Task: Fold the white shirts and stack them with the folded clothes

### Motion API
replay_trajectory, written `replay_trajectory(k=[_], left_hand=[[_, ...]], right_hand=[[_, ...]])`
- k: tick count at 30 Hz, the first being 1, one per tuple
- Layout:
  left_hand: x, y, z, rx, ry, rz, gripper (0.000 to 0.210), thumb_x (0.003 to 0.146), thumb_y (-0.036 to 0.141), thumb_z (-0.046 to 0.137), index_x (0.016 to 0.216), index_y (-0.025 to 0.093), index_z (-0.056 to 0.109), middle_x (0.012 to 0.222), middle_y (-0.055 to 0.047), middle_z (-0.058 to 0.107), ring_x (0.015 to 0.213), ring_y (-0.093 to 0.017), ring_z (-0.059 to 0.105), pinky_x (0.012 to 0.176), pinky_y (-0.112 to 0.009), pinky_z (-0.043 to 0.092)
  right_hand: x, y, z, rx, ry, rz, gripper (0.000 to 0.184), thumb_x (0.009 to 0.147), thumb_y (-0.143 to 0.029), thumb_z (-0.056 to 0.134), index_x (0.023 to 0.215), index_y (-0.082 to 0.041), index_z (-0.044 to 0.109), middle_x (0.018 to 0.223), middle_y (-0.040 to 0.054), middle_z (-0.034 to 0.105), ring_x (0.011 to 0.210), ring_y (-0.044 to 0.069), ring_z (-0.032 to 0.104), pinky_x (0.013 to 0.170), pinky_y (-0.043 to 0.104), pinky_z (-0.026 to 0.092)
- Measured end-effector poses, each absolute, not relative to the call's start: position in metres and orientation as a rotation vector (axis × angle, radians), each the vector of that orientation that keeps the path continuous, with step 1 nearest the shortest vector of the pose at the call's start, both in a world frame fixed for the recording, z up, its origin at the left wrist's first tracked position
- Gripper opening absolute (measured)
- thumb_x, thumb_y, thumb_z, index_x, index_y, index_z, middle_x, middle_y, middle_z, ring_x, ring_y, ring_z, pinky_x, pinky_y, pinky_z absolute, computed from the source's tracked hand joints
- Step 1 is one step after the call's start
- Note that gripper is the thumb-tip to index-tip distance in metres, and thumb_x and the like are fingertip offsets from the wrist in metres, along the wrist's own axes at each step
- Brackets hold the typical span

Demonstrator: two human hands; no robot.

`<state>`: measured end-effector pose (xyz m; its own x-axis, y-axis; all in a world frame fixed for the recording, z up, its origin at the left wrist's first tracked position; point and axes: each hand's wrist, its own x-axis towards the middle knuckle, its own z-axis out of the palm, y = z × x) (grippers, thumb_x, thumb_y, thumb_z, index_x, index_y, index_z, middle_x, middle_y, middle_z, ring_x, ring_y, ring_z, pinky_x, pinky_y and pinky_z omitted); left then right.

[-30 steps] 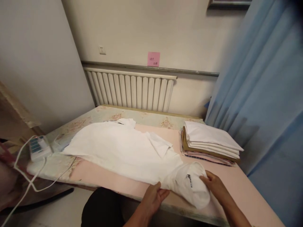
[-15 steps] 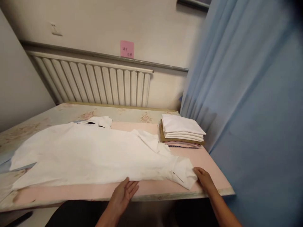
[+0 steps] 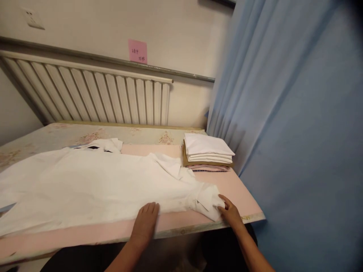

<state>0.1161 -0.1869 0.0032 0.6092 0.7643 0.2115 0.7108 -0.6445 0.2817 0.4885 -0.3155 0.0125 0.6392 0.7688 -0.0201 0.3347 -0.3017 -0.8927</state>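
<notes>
A white shirt (image 3: pixel 102 189) lies spread lengthwise over the pink cloth on the table, its narrower, bunched end towards the right. My left hand (image 3: pixel 146 223) rests palm down at the shirt's near edge, fingers stretched out and touching the fabric. At the bunched right end, my right hand (image 3: pixel 231 215) has thumb and fingers closed on the edge of the fabric. Behind that end stands a stack of folded white cloths (image 3: pixel 210 147), with brown and pinkish folded cloths beneath them.
A flower-patterned cover (image 3: pixel 147 136) shows along the back of the table. A radiator (image 3: pixel 113 98) runs along the wall under a pink note (image 3: pixel 137 51). To the right hangs a blue curtain (image 3: pixel 283 132), beside the table's right edge.
My left hand has turned from palm up beside the shirt to palm down on its edge. My right hand has closed further over the shirt's right end. The camera view has shifted right.
</notes>
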Motion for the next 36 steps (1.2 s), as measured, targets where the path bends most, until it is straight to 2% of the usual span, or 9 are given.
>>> replay_trajectory(k=[5, 9, 13, 16, 18, 24, 28, 33, 36], left_hand=[[0.114, -0.174, 0.011, 2.879, 1.229, 0.21, 0.026, 0.087, 0.007, 0.041, 0.102, 0.017, 0.061, 0.099, -0.01, 0.061, 0.094, -0.027, 0.051, 0.082, -0.042, 0.042], [0.115, -0.182, 0.011, 3.0, 1.139, 0.159, 0.018, 0.089, 0.01, 0.046, 0.099, 0.017, 0.06, 0.095, -0.007, 0.059, 0.09, -0.025, 0.05, 0.079, -0.039, 0.043], [0.115, -0.192, 0.002, 3.025, 1.062, 0.24, 0.014, 0.088, 0.013, 0.052, 0.099, 0.017, 0.059, 0.098, -0.007, 0.059, 0.091, -0.023, 0.049, 0.08, -0.038, 0.043], [0.113, -0.196, -0.003, 3.019, 1.047, 0.315, 0.013, 0.087, 0.012, 0.054, 0.098, 0.017, 0.059, 0.098, -0.007, 0.059, 0.093, -0.023, 0.049, 0.082, -0.038, 0.043], [0.111, -0.196, -0.004, 3.014, 1.026, 0.353, 0.012, 0.087, 0.013, 0.055, 0.097, 0.018, 0.059, 0.098, -0.006, 0.059, 0.093, -0.022, 0.049, 0.083, -0.037, 0.043], [0.107, -0.196, -0.008, 2.991, 0.995, 0.466, 0.01, 0.087, 0.013, 0.055, 0.095, 0.018, 0.059, 0.096, -0.005, 0.06, 0.092, -0.021, 0.051, 0.084, -0.037, 0.044], [0.105, -0.198, -0.01, 2.991, 0.994, 0.567, 0.012, 0.089, 0.011, 0.051, 0.095, 0.019, 0.059, 0.099, -0.006, 0.061, 0.097, -0.022, 0.052, 0.085, -0.037, 0.045], [0.105, -0.199, 0.0, 2.913, 1.008, 0.623, 0.011, 0.091, 0.023, 0.051, 0.097, 0.018, 0.058, 0.1, -0.007, 0.061, 0.096, -0.023, 0.052, 0.082, -0.037, 0.046], [0.107, -0.2, 0.006, 2.885, 1.011, 0.607, 0.013, 0.09, 0.024, 0.052, 0.1, 0.018, 0.058, 0.101, -0.007, 0.061, 0.097, -0.023, 0.052, 0.081, -0.038, 0.045]], right_hand=[[0.506, -0.306, 0.03, -1.856, -0.914, 0.406, 0.047, 0.067, -0.036, 0.054, 0.108, -0.016, 0.065, 0.068, -0.0014, 0.061, 0.058, 0.016, 0.052, 0.056, 0.027, 0.044], [0.528, -0.306, 0.039, -1.965, -0.958, 0.196, 0.037, 0.072, -0.036, 0.047, 0.099, -0.019, 0.066, 0.065, -0.0014, 0.059, 0.056, 0.016, 0.053, 0.056, 0.027, 0.043], [0.531, -0.312, 0.029, -2.139, -0.936, 0.034, 0.032, 0.072, -0.03, 0.045, 0.09, -0.016, 0.068, 0.075, 0.0072, 0.064, 0.071, 0.023, 0.059, 0.071, 0.037, 0.047], [0.508, -0.312, 0.023, -2.101, -1.044, -0.194, 0.034, 0.079, -0.026, 0.042, 0.099, -0.013, 0.065, 0.096, 0.015, 0.064, 0.093, 0.028, 0.058, 0.087, 0.043, 0.044], [0.481, -0.308, 0.022, -1.973, -1.244, -0.313, 0.031, 0.084, -0.022, 0.04, 0.102, -0.013, 0.063, 0.1, 0.0147, 0.064, 0.097, 0.026, 0.058, 0.091, 0.042, 0.045], [0.404, -0.283, 0.014, -1.568, -1.847, -0.188, 0.033, 0.084, -0.009, 0.044, 0.109, -0.02, 0.062, 0.105, 0.009, 0.065, 0.1, 0.022, 0.058, 0.089, 0.038, 0.047], [0.393, -0.273, 0.005, -1.624, -2.013, -0.141, 0.03, 0.083, -0.009, 0.051, 0.108, -0.021, 0.063, 0.111, 0.0093, 0.064, 0.104, 0.023, 0.056, 0.09, 0.04, 0.045], [0.399, -0.268, 0.007, -1.716, -2.116, -0.092, 0.025, 0.082, -0.01, 0.054, 0.102, -0.02, 0.063, 0.108, 0.0089, 0.065, 0.102, 0.023, 0.055, 0.088, 0.038, 0.044], [0.404, -0.266, 0.009, -1.708, -2.156, -0.039, 0.03, 0.079, -0.007, 0.052, 0.102, -0.021, 0.064, 0.109, 0.0079, 0.065, 0.104, 0.022, 0.054, 0.091, 0.037, 0.044]])
